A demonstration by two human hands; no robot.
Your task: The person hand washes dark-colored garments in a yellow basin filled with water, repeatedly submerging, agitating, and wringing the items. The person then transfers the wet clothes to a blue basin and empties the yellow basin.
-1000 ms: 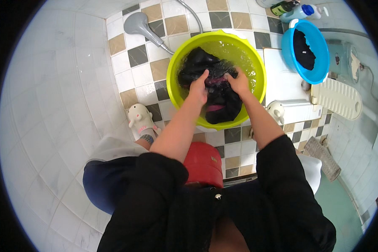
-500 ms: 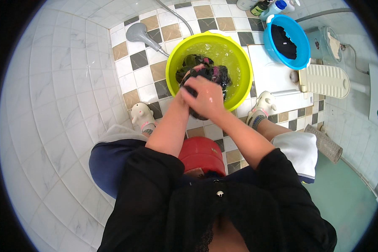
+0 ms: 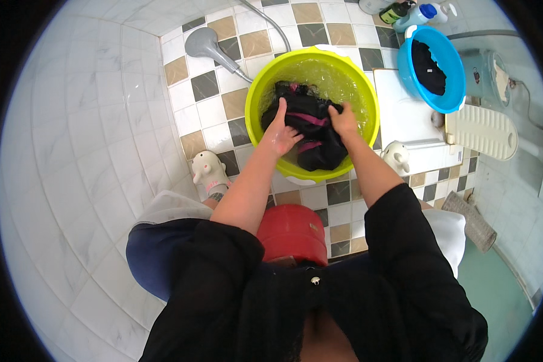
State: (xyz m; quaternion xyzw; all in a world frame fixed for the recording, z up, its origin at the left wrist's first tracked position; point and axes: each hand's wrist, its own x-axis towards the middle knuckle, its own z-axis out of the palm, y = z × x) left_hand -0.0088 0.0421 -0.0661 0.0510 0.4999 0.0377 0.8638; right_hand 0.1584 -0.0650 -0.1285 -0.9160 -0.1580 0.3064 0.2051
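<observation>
A wet black garment (image 3: 317, 142) with magenta stripes lies bunched in a yellow-green basin (image 3: 253, 99) of water. At its left side is my left hand (image 3: 279, 134), thumb and fingers spread, resting against the cloth. My right hand (image 3: 344, 122) is at the garment's right edge, its fingers closed on the dark fabric. Some fingertips are hidden by the folds.
A blue basin (image 3: 458, 63) holding black cloth stands at the right, near several bottles (image 3: 419, 17). A grey shower head (image 3: 204, 42) lies on the checkered tiles. A squat toilet (image 3: 485, 131) is farther right; a red stool (image 3: 292, 232) is close to me.
My hands were crossed together over the gathered cloth. Now they are apart on either side, and the garment lies more spread out in the basin. The view has shifted slightly.
</observation>
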